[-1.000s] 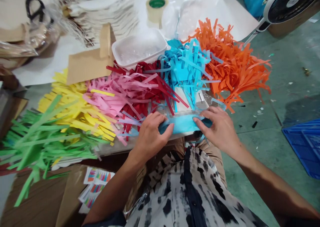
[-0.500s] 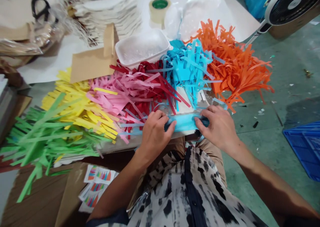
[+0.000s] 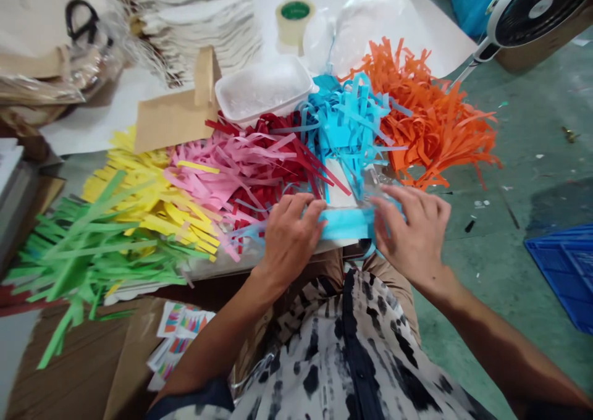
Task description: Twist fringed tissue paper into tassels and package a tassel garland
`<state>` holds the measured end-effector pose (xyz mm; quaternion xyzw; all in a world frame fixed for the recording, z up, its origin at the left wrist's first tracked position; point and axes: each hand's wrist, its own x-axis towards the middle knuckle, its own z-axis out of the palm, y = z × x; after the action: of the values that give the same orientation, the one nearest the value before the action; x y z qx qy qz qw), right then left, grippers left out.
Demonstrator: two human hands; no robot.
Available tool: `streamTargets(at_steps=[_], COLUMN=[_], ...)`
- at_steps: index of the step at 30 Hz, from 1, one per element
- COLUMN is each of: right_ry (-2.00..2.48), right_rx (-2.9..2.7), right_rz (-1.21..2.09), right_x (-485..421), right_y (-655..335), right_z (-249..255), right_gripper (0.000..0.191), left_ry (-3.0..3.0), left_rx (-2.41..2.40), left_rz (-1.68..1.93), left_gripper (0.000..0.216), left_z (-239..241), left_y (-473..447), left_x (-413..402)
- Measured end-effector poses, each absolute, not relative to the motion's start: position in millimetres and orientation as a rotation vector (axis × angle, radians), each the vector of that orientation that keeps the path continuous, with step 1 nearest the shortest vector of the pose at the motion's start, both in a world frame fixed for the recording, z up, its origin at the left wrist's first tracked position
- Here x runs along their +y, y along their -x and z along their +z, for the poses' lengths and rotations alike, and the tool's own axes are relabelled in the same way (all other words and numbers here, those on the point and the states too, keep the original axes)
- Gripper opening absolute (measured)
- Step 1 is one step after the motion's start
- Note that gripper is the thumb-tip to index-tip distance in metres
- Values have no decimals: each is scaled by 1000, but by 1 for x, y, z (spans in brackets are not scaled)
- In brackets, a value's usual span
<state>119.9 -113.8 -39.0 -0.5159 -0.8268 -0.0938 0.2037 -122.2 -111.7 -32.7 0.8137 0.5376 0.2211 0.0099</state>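
A folded band of light-blue tissue paper with fringed ends lies at the table's front edge, between my two hands. My left hand is closed over its left end, with the fingers bent and the fringe sticking out to the left. At the other end my right hand has its thumb and fingers around the paper, slightly blurred. Just behind them sits a pile of blue fringed tissue. Dark red tissue strips lie close to my left hand.
Pink, yellow, green and orange fringed tissue piles spread along the table. Behind stand a white plastic tub, a tape roll and brown card. A fan and blue crate are at right.
My right hand has lifted a little and shifted its fingers on the end of the paper. My left hand has slid slightly over the band, its thumb now tucked in.
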Motion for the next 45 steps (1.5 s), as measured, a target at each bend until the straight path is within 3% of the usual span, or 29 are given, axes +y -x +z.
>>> streamTargets(at_steps=[4,9,15,20,25,27,29,33,37,41,45], right_ry=[1027,968,905,914,955,977,1044,1050,1052,999,951], right_rx=[-2567,-2483,-2536,-2490,-2527,-2473,-2410,-2497,-2479,-2542,-2507], right_rz=[-73,42,39,13,-17,-36,-82,-30,7,93,112], right_x=[-129,-136,-140,-144,-146,-146,-147,-147,-146,-143,-140], right_y=[-136,-154,-135,-135,-133,-131,-129,-127,-124,-124,-140], right_z=[-52,-52,-46,-44,-43,-44,-45,-47,-49,-52,-55], right_gripper=[42,34,43,25,35,27,22,34,29,48,45], left_ry=[-2797,-2826,-2643,-2509,-2506,-2512,-2508,-2478,-2427,-2411,-2452], left_rx=[1338,1126,1310,1492,1496,1493,1504,1533,1514,1500,1327], left_rz=[768,628,526,601,554,555,569,559,535,507,422], left_gripper=[17,28,15,15,8,7,10,16,16,19,39], left_z=[-37,-31,-20,-29,-30,-30,-31,-33,-31,-29,-30], left_y=[127,132,116,104,106,107,107,106,107,112,136], left_x=[-104,-97,-111,-118,-121,-122,-123,-124,-126,-128,-127])
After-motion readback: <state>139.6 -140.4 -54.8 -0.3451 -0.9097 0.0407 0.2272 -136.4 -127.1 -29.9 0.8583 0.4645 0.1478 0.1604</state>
